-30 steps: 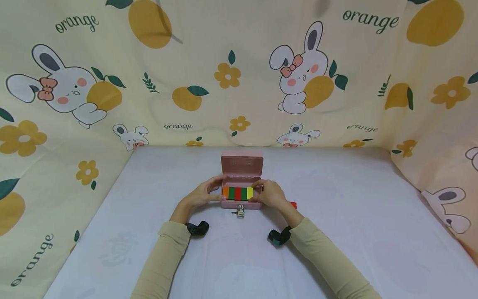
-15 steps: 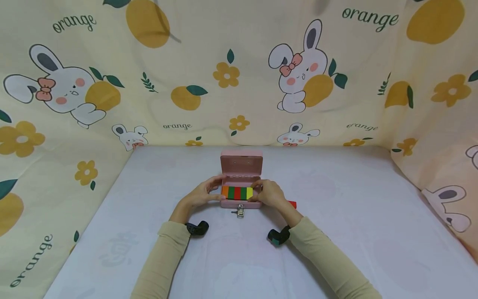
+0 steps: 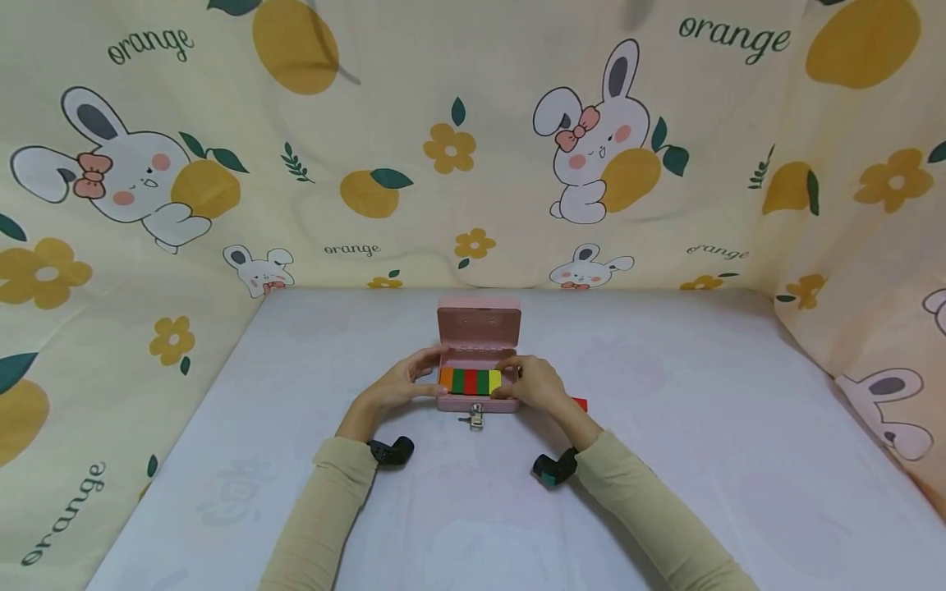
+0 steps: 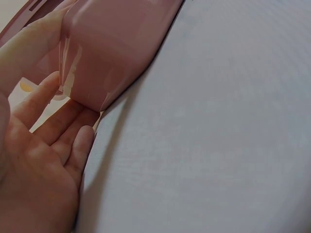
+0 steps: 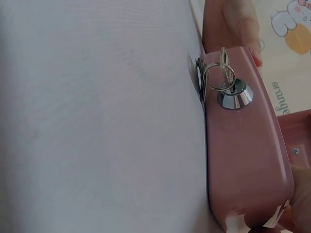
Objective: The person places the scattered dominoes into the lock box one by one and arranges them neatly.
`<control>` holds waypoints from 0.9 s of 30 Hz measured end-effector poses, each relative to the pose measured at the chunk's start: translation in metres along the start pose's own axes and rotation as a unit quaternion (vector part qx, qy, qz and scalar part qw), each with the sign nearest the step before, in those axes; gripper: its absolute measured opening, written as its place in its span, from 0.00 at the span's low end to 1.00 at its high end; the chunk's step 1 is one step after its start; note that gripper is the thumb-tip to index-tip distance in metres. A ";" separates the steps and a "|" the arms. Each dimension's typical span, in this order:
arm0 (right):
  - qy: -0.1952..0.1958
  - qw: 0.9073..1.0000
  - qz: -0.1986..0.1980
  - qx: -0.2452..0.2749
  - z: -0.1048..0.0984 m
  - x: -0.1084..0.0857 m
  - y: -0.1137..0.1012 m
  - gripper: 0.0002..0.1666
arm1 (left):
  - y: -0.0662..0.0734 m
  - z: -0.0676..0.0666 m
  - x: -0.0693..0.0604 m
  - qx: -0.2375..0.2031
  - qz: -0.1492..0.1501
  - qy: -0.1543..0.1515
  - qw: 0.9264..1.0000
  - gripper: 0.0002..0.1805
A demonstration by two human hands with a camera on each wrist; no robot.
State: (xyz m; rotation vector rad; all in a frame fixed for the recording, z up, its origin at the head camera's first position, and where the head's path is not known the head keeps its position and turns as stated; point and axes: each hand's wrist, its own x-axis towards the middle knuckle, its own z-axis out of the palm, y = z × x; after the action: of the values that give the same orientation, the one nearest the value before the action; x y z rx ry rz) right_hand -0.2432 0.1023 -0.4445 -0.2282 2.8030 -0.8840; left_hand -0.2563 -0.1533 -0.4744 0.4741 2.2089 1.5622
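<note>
A pink metal cash box stands on the table with its lid raised. A key on a ring sits in its front lock. Inside lies a row of coloured blocks: orange, green, red, green and yellow. My left hand holds the box's left end, thumb over the rim and fingers against the outside wall. My right hand reaches into the right side, its thumb and forefinger pinching the yellow block. Its fingertips are partly hidden by the box wall in the right wrist view.
A small red piece lies on the white tabletop, partly hidden behind the right wrist. A printed curtain hangs along the back and sides. Black wrist cameras are strapped at both cuffs.
</note>
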 end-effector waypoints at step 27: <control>0.008 0.994 -0.074 0.083 -0.017 -0.020 0.003 0.23 | 0.002 0.000 0.000 -0.009 -0.002 -0.002 1.000 0.41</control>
State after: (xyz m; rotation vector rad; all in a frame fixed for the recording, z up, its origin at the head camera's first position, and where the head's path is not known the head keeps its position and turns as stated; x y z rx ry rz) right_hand -0.2286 0.1187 -0.4298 -0.4091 2.7357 -1.1487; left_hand -0.2566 -0.1527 -0.4723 0.4673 2.1897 1.5779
